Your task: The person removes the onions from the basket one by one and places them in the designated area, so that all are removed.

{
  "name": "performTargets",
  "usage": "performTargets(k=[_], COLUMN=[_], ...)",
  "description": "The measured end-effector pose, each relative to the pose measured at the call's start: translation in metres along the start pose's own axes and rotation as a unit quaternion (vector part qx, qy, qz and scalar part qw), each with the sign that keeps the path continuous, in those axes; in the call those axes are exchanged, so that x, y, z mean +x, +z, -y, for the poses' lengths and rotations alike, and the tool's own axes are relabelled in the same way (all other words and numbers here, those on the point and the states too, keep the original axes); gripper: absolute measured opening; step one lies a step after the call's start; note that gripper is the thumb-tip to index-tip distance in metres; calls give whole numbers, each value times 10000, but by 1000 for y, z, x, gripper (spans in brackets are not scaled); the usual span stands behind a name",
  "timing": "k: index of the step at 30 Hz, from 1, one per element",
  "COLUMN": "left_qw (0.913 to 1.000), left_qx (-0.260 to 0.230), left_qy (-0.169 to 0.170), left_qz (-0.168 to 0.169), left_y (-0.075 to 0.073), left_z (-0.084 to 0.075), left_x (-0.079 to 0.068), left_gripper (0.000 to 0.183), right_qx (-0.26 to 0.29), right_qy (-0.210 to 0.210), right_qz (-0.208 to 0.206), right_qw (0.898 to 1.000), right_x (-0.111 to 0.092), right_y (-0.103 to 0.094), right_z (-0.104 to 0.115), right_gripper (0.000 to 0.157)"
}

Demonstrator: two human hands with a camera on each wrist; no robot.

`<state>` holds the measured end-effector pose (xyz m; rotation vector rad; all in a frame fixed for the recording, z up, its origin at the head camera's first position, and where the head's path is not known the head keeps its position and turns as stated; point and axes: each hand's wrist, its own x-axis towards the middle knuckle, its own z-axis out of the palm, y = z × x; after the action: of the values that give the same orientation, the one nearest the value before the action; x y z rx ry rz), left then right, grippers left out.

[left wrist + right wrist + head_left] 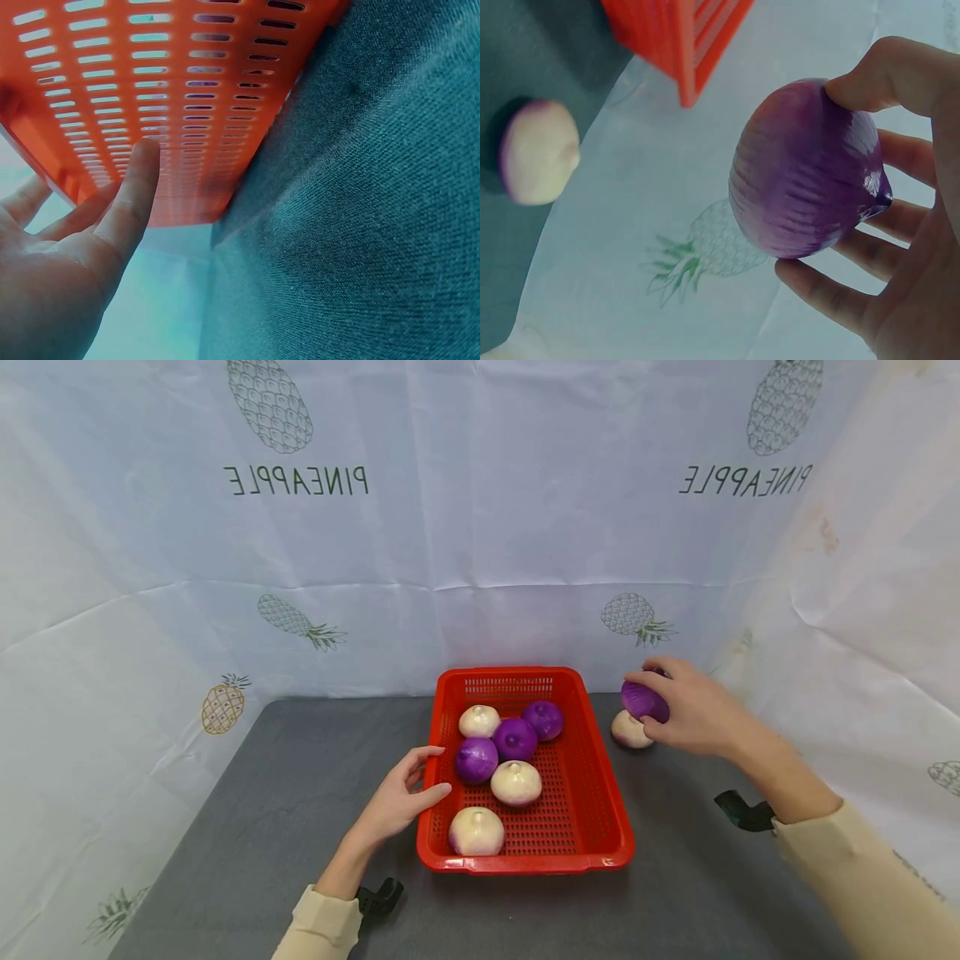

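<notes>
My right hand (686, 710) holds a purple onion (643, 700) with the thumb on one side and the fingers spread round the other. In the right wrist view that glossy onion (806, 169) shows its pointed tip toward the palm. A cream-white onion with a purple tinge (630, 731) sits on the table just below it. At the left side of a red plastic basket (613, 785), my left hand (393, 797) rests its loosely extended fingers and thumb at the rim. The left wrist view has a finger (139, 187) along the slotted wall (169, 120).
Inside the basket lie several onions, purple ones such as the leftmost (476, 761) and cream ones such as the nearest (477, 832). The basket stands on a grey cloth-covered table (322, 793). A white pineapple-print sheet (510, 543) hangs behind and along both sides.
</notes>
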<state>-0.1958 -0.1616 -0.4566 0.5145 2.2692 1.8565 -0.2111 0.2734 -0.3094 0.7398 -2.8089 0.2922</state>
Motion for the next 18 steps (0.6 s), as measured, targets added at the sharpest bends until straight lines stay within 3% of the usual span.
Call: performTargets(k=[18], left_qw=[10000], left_qx=[-8], left_qy=[-39], left_qz=[-13], left_y=[1], left_z=[2], left_x=[1], left_gripper=[60], right_qx=[-227], right_qy=[622], right_qz=[120], right_qw=[9977], right_x=[0], right_y=[14], right_z=[-52], right_gripper=[59])
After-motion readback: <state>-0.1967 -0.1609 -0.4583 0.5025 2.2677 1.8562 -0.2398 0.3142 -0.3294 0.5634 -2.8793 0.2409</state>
